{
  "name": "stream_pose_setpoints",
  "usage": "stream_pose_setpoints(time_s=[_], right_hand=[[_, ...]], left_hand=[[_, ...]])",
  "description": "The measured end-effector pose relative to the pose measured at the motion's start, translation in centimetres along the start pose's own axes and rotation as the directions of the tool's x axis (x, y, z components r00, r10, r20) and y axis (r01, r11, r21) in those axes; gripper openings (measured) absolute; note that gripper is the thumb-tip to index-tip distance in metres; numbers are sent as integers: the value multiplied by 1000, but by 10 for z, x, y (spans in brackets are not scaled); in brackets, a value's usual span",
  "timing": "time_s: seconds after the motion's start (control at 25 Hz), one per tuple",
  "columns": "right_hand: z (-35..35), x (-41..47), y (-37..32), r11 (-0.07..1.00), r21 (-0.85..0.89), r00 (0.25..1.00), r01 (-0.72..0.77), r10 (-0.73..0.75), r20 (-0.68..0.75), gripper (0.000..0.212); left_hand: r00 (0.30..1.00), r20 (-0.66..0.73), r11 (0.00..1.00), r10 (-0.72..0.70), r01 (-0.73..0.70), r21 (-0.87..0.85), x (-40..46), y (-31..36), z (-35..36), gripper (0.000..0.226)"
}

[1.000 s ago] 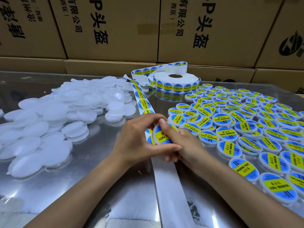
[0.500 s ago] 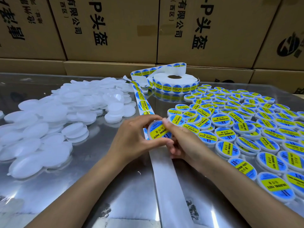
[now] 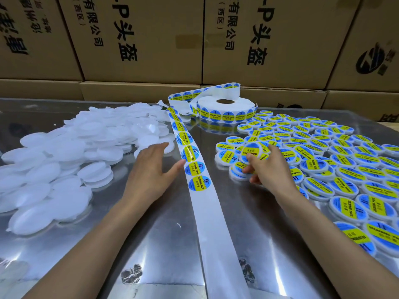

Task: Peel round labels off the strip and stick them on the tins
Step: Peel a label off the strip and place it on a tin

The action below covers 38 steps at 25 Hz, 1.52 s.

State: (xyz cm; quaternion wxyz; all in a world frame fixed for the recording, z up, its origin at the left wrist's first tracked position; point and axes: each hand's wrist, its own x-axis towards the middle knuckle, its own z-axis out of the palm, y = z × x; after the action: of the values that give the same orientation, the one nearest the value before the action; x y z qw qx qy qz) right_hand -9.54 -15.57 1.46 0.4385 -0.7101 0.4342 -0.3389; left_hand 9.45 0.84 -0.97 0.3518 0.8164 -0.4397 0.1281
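Head view is looking down on a shiny metal table [image 3: 151, 251] with the label strip [image 3: 195, 162] running up its middle toward the roll [image 3: 226, 108] at the back. Blue and yellow round labels are sitting on the far part of the strip, while the near part is lying bare and white.

Left hand [image 3: 149, 169] is reaching out flat just left of the strip, fingers straight and spread, holding nothing; its thumb tip is lying at the strip's left edge beside one of the labels, and its fingertips are pointing toward the heap of plain white tins [image 3: 64, 156] that is covering the left side of the table.

Right hand [image 3: 267, 169] is lying well to the right of the strip, fingers and thumb curled around the rim of a labelled tin [image 3: 251, 151], holding it tilted above the near-left edge of the finished pile. Whether that tin is touching the ones under it is hard to tell.

Labelled tins [image 3: 323, 160] are spreading across the right side of the table, from just right of the roll down to the near right corner, many overlapping.

Both hands are apart, one on each side of the strip. Cardboard boxes [image 3: 140, 39] with printed black characters are standing stacked along the back of the table.
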Motion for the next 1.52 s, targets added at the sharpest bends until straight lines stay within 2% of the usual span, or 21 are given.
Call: stream_pose_setpoints(time_s=[0.08, 0.16, 0.28, 0.36, 0.56, 0.64, 0.76, 0.96, 1.04, 1.12, 1.28, 1.4, 1.52], right_hand=[[1, 1, 4, 998, -58, 999, -5, 2, -45, 67], [2, -2, 4, 991, -124, 995, 49, -60, -85, 66], [5, -12, -1, 939, -266, 965, 220, -248, -79, 33], [9, -21, -6, 899, -294, 941, 323, -340, -5, 12], [20, -35, -11, 783, -324, 847, 531, -477, 237, 11], [24, -37, -9, 751, -320, 809, 578, -478, 342, 18], [28, -37, -5, 700, -371, 771, 611, -418, 480, 30], [25, -30, -5, 752, -313, 788, 580, -420, 451, 15], [25, -31, -4, 756, -267, 748, 597, -404, 526, 19], [25, -32, -2, 750, -238, 695, 617, -378, 612, 33], [19, -29, -4, 769, -214, 613, 602, -273, 742, 49], [20, -28, -3, 774, -229, 630, 590, -265, 730, 51], [26, -28, -1, 762, -259, 673, 593, -293, 679, 52]], left_hand=[[998, 56, 995, -38, 32, 99, 1, -8, 0, 69], [984, 140, 984, -109, 87, 154, -1, -12, 0, 68], [984, 132, 983, -116, 95, 160, -2, -10, -3, 62], [995, 69, 986, -73, 61, 154, -1, -8, -7, 56], [997, 47, 982, -67, 58, 180, 0, -3, -12, 38], [995, 75, 986, -63, 50, 159, 0, -1, -12, 34], [993, 122, 999, -6, 2, 34, -2, 4, -12, 32], [983, 183, 1000, 17, -18, 5, -5, 9, -14, 33], [981, 194, 1000, 18, -19, 4, -4, 9, -15, 35], [976, 215, 999, 33, -33, -3, -4, 9, -15, 40], [967, 253, 999, 38, -45, 20, -3, 5, -11, 50], [965, 258, 999, 37, -38, 0, -2, 3, -13, 49], [970, 234, 998, 68, -62, -31, -3, 5, -16, 38]])
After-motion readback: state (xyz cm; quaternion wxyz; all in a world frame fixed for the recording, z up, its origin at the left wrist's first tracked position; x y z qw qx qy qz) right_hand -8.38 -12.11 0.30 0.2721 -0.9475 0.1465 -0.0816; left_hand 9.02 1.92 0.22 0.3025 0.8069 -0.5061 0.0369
